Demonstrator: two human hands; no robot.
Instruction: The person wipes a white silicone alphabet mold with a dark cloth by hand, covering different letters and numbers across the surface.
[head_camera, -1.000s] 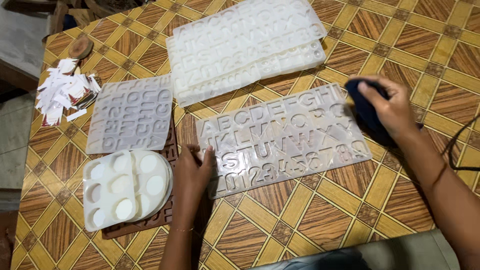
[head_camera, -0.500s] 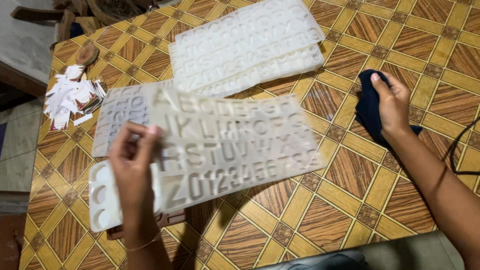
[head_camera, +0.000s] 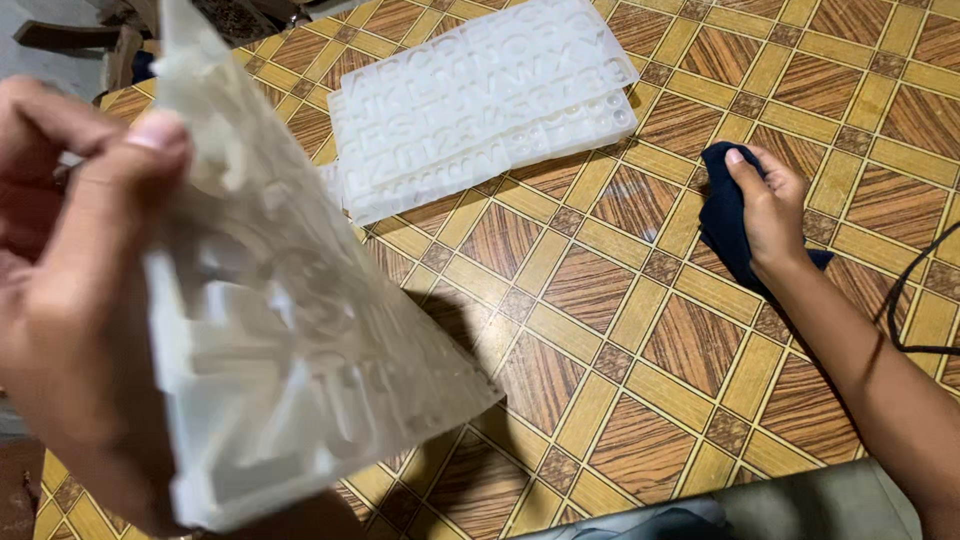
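Head view: letter moulds, cloth, two hands at a patterned bench (head_camera: 620, 300).

Left hand (head_camera: 70, 300), grip closed on a translucent letter mould (head_camera: 290, 340) lifted close, blurred. Right hand (head_camera: 770, 205), fingers curled, pressing a dark cloth (head_camera: 725, 225) on the bench. Stacked white moulds (head_camera: 480, 100) lie beyond, cavities empty.

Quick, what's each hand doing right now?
Left hand: closed on the translucent letter mould, lifted.
Right hand: closed on the dark blue cloth, on the table.

Left hand (head_camera: 70, 300) — blurred, cut off.
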